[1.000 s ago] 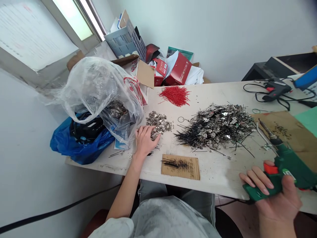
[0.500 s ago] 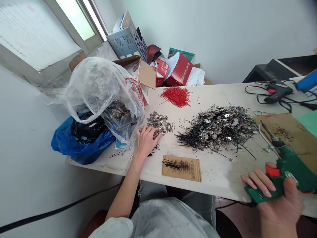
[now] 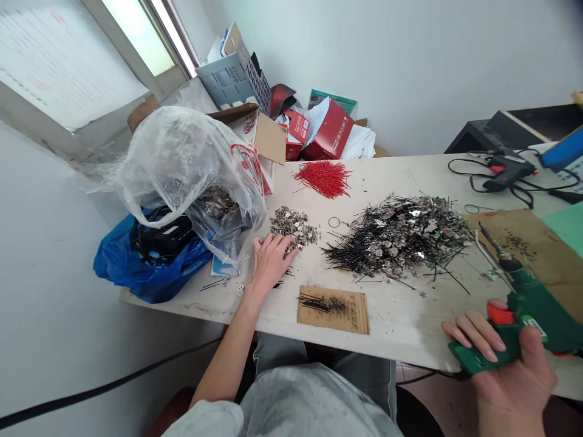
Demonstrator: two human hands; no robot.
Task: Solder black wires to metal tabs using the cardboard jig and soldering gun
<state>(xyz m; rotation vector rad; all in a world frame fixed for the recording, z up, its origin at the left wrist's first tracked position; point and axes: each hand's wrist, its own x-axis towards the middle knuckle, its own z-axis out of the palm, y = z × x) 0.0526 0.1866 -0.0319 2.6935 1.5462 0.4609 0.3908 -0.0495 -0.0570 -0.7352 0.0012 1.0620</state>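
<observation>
My right hand (image 3: 505, 358) is wrapped around the green handle of a soldering gun (image 3: 531, 303) with a red trigger. The gun's metal tip and bent feed tube point up and left, beside the large pile. My left hand (image 3: 272, 264) rests at the near edge of a heap of small silver metal pieces (image 3: 294, 224), thumb and fingers apart; whether a piece is under the fingertips is hidden. Short black wires (image 3: 285, 276) lie partly under this hand. In front of me, more black wires (image 3: 314, 302) rest on a piece of cardboard (image 3: 357, 312).
A large pile of black wires with metal pieces (image 3: 405, 237) covers the table's middle right. Red wires (image 3: 323, 178) lie at the back. Plastic bags (image 3: 182, 158) crowd the left. A black glue gun (image 3: 507, 170) and its cable lie back right, near a brown sheet (image 3: 546, 249).
My left hand has shifted very slightly at the edge of the metal heap. The right hand keeps its hold on the soldering gun, almost still.
</observation>
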